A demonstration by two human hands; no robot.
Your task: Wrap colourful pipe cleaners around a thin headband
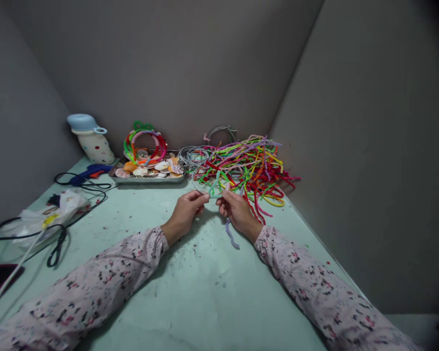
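Near the middle of the table, my left hand [187,209] pinches a thin wire ring wrapped with a mint-green pipe cleaner [214,183]. My right hand [239,210] is closed on the same ring a little to the right, thumb against fingertips. One mint end sticks up between the hands. A lavender pipe cleaner [231,236] hangs below my right hand; where it joins is hidden. Just beyond lies a tangled pile of coloured pipe cleaners [252,163]. Coils of bare grey wire [196,155] rest at the pile's left side.
A metal tray [149,180] holds shells [162,166] and several wrapped pipe-cleaner rings [129,148]. To its left stand a blue-capped bottle [95,144] and a dark blue tool [89,173]. Black cable [58,243] and a plastic bag [64,207] lie at left. Grey walls enclose the table.
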